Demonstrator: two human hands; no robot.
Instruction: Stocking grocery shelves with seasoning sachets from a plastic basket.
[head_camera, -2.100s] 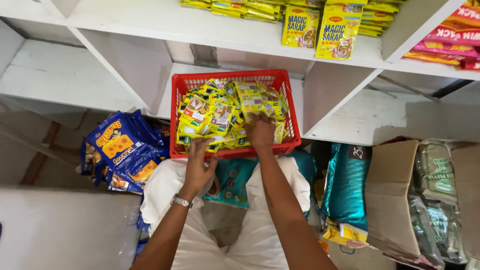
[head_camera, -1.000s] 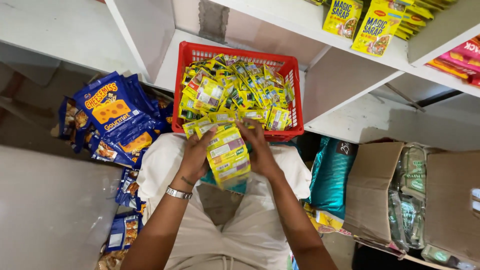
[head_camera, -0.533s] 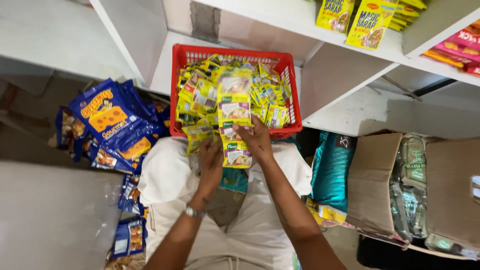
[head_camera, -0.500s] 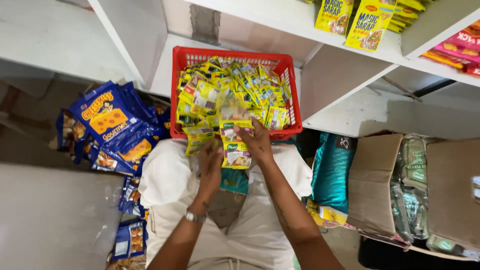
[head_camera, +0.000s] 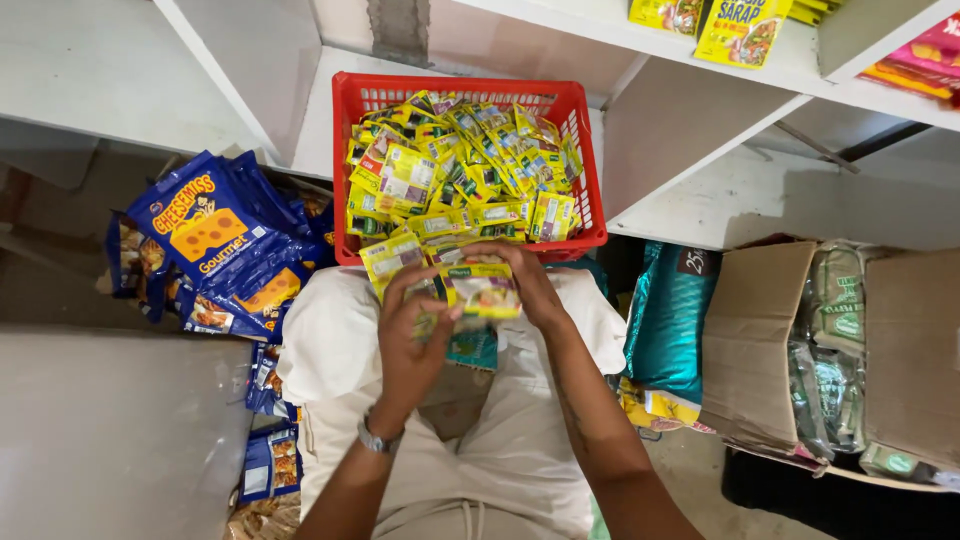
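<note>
A red plastic basket (head_camera: 592, 150) full of small yellow and green sachets (head_camera: 450, 170) rests on my knees against a white shelf. Just below its near rim, both my hands hold a small stack of the same yellow sachets (head_camera: 480, 290). My left hand (head_camera: 410, 335), with a watch on the wrist, grips the stack from the left and below. From the right, my right hand (head_camera: 525, 285) has its fingers curled over the top sachet. I am crouched, and my light trousers fill the bottom centre.
Blue snack bags (head_camera: 215, 245) lie piled on the floor at left. A teal bag (head_camera: 670, 310) and an open cardboard box (head_camera: 770, 340) with green packets stand at right. White shelves (head_camera: 700, 150) above carry yellow and pink packets.
My hands have drawn back from the basket's near rim toward my lap with a stack of sachets. The view has tilted down slightly.
</note>
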